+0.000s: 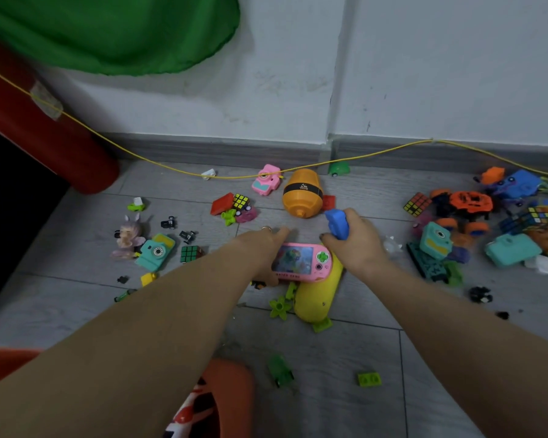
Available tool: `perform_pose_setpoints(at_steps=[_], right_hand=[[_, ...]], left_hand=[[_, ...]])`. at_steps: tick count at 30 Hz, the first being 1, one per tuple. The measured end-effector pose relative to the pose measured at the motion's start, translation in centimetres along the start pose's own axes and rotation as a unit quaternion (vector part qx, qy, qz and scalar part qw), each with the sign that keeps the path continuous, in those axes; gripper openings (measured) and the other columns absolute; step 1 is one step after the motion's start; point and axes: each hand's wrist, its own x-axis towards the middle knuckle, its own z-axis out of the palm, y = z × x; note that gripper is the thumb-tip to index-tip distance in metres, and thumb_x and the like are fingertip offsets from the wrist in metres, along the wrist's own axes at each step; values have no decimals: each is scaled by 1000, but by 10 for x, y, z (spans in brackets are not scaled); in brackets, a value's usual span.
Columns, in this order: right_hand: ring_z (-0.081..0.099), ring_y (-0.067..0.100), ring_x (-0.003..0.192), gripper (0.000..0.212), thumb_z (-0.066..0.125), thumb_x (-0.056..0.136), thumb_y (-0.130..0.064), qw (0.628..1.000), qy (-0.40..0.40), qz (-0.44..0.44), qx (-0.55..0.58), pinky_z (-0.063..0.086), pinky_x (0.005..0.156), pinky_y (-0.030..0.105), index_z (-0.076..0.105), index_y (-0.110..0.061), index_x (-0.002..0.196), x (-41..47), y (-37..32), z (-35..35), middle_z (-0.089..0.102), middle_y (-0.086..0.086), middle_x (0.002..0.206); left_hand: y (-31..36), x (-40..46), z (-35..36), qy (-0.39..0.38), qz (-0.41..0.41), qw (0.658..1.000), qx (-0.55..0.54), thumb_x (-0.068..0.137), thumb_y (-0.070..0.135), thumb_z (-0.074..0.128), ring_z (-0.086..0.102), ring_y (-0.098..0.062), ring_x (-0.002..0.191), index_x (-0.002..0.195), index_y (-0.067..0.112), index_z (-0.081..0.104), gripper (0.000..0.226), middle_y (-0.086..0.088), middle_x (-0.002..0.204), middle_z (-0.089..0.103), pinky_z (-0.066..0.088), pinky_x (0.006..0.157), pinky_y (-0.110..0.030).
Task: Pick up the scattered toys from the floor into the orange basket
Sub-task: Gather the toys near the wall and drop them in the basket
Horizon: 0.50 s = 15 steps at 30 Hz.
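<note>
My left hand (260, 248) grips the left end of a pink handheld water-game toy (302, 262) in the middle of the grey floor. The toy lies over a yellow banana-shaped toy (317, 298). My right hand (358, 245) is closed around a blue toy block (337, 223) just right of the pink toy. The orange basket (231, 393) shows at the bottom edge, mostly hidden under my left forearm. An orange egg-shaped toy (302, 194) lies just beyond my hands.
Toys are scattered left, among them a teal camera (155, 251), a doll (128, 237) and a cube (190, 253). A heap of cars, cubes and cameras (475, 229) lies right. A yellow cord (171, 167) runs along the wall. A red cylinder (45, 137) stands left.
</note>
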Motion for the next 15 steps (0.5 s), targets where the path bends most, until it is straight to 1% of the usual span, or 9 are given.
perform_pose_setpoints(at_steps=[2,5,6,8,10,11,13,14,15], right_hand=[[54,30,85,28,72,82,-23,999,13,17,24,36,70,29,50,-14,99,-2,-2,-1,60,16,99],[53,27,82,25,68,87,-17,999,27,25,38,36,68,29,54,-9,105,-7,-11,-9,60,12,93],[52,26,83,24,67,87,-16,999,33,16,34,33,68,28,55,-8,107,-10,-16,-13,59,10,92],[50,24,84,26,67,87,-14,999,39,-15,25,27,65,26,57,-7,110,-16,-33,-25,55,6,92],[50,23,84,27,68,86,-14,998,44,-43,15,29,65,26,57,-7,110,-18,-51,-39,54,4,92],[54,27,83,25,68,86,-15,997,45,-57,10,36,69,30,57,-9,107,-20,-61,-46,55,4,90],[59,35,86,20,69,83,-17,995,57,-88,3,50,76,45,55,-14,98,-26,-86,-60,56,5,88],[60,36,89,21,69,82,-16,993,60,-105,8,51,79,49,55,-15,97,-32,-103,-67,57,6,90],[61,36,91,24,69,81,-16,991,60,-119,19,52,82,53,56,-15,100,-36,-120,-74,58,7,92]], left_hand=[[-4,-9,-6,-2,4,1000,-20,74,39,80,55,-27,114,145,21,24,92,-10,133,49,51,88,-39],[-11,-25,-23,20,3,999,-41,74,43,78,54,-19,95,135,19,34,79,-6,124,55,46,72,-31],[-14,-31,-30,33,2,998,-47,74,44,78,52,-18,91,132,18,36,76,-5,120,56,44,69,-30],[-23,-53,-45,61,-12,996,-66,73,45,77,52,-19,86,127,18,41,71,-3,114,56,44,68,-28],[-31,-79,-61,98,-19,990,-101,72,44,76,57,-18,76,113,21,45,56,-3,107,61,44,64,-24],[-36,-93,-67,112,-24,985,-131,72,42,76,60,-15,68,106,22,46,50,-2,101,63,44,58,-23],[-48,-129,-80,138,-34,973,-181,72,40,76,61,-6,50,101,21,48,45,1,84,67,46,49,-23],[-56,-152,-85,141,-40,967,-209,71,37,76,59,-5,45,100,21,49,43,2,77,66,46,46,-23],[-62,-172,-90,133,-35,959,-249,68,34,77,58,-8,46,98,19,49,44,0,72,66,46,45,-23]])
